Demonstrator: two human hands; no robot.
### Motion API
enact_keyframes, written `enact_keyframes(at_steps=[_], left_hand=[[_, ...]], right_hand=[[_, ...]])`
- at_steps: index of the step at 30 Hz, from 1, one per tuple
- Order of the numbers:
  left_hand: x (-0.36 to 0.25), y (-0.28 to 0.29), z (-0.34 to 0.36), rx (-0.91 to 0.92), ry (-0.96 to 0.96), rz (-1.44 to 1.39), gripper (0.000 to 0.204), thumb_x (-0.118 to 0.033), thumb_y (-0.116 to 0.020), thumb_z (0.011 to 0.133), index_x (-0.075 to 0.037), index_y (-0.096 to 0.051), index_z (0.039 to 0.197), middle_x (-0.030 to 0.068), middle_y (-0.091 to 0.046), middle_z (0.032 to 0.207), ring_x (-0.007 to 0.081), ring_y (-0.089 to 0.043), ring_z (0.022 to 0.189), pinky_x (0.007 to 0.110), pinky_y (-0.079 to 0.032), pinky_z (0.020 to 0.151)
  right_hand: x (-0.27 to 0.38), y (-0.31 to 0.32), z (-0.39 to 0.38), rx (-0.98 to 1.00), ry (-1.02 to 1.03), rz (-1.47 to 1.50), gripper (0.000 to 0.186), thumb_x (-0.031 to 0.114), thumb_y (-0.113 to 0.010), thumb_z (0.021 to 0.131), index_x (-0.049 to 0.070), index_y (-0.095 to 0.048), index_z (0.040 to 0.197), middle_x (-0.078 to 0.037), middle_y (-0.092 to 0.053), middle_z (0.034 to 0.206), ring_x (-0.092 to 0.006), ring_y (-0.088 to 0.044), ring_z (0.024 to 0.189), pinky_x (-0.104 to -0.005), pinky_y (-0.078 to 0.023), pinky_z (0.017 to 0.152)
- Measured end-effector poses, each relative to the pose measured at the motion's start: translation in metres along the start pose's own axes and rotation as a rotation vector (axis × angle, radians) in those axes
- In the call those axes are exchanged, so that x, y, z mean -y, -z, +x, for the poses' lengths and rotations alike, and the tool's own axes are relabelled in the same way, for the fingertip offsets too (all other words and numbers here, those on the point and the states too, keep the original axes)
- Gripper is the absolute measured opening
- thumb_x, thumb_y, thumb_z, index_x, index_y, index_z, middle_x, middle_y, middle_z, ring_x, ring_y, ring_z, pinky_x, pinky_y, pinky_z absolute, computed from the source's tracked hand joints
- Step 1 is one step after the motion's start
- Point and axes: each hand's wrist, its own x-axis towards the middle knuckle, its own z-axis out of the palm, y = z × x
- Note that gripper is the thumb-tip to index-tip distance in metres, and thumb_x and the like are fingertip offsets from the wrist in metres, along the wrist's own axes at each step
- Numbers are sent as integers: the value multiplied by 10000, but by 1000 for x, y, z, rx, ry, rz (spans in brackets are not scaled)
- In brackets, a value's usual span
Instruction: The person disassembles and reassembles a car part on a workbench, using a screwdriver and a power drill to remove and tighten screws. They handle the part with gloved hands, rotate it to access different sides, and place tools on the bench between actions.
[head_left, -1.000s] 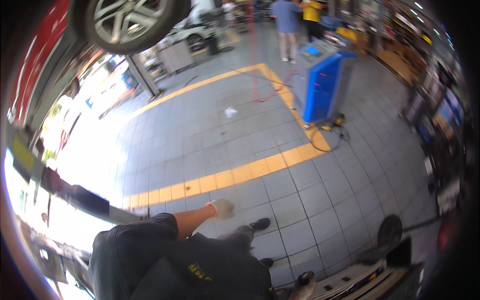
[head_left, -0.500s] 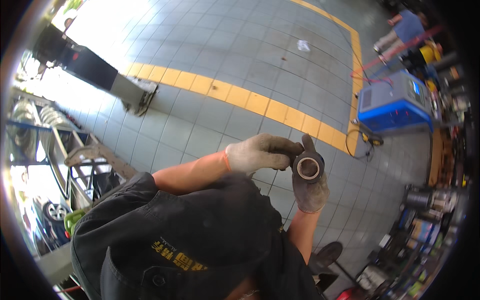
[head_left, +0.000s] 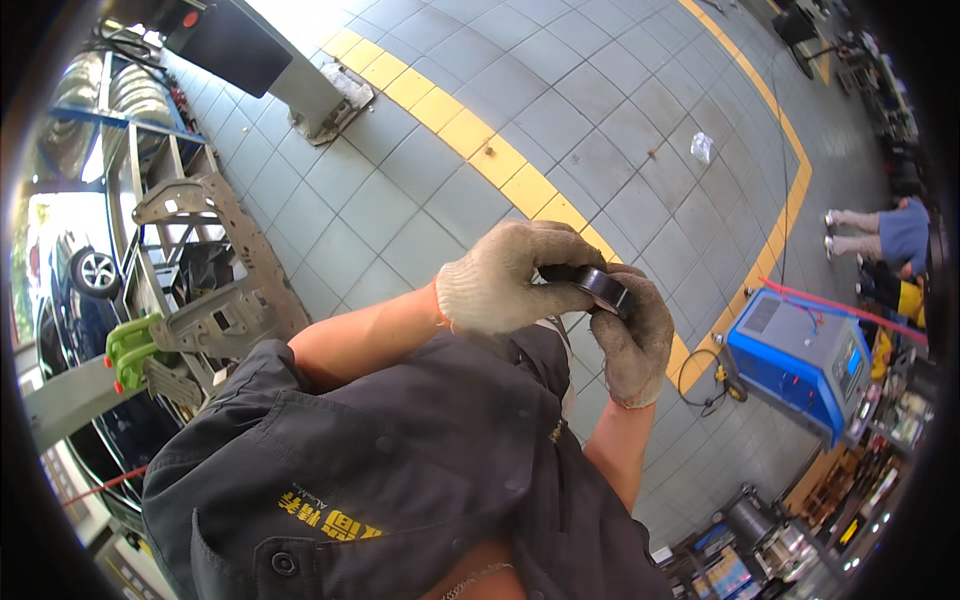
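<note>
Both of my hands wear dirty whitish-grey work gloves and meet in front of my chest. Between them is a black, shiny ring-shaped part (head_left: 604,288) that looks like a bearing, now turned nearly edge-on. My left hand (head_left: 522,275) pinches its left side, fingers above and thumb below. My right hand (head_left: 636,338) is closed around its right end, fingertips curled over the top. The gloves cover much of the ring, and its hole is hardly visible.
Grey floor tiles with a yellow line (head_left: 470,133) lie beyond my hands. Left are a lift post (head_left: 320,95), a metal rack (head_left: 160,150) and a dark car (head_left: 65,270). Right stand a blue-grey machine (head_left: 790,345) with a cable, and cluttered shelving (head_left: 740,560). Another person (head_left: 900,235) is farther off.
The ring has turned from showing its round hole to nearly edge-on. My left hand now grips it together with the right. My view has swung, shifting the surroundings.
</note>
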Motion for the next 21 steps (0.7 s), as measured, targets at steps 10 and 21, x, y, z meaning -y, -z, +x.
enact_keyframes(at_steps=[10,21], left_hand=[[-5,-36,122,-244,72,-226,418,-43,-852,965,18,-814,1377,97,-777,1296,155,-771,1009,332,-635,922],[-9,-33,190,-468,30,-39,292,-40,-855,948,10,-824,1234,126,-755,1315,148,-813,959,319,-668,876]], right_hand=[[29,117,139,133,264,-363,472,-48,-934,857,51,-848,1310,-142,-798,1270,-227,-804,1019,-357,-632,876],[49,149,251,383,590,-550,487,-39,-979,852,83,-865,1309,-133,-799,1224,-256,-824,1000,-374,-667,811]])
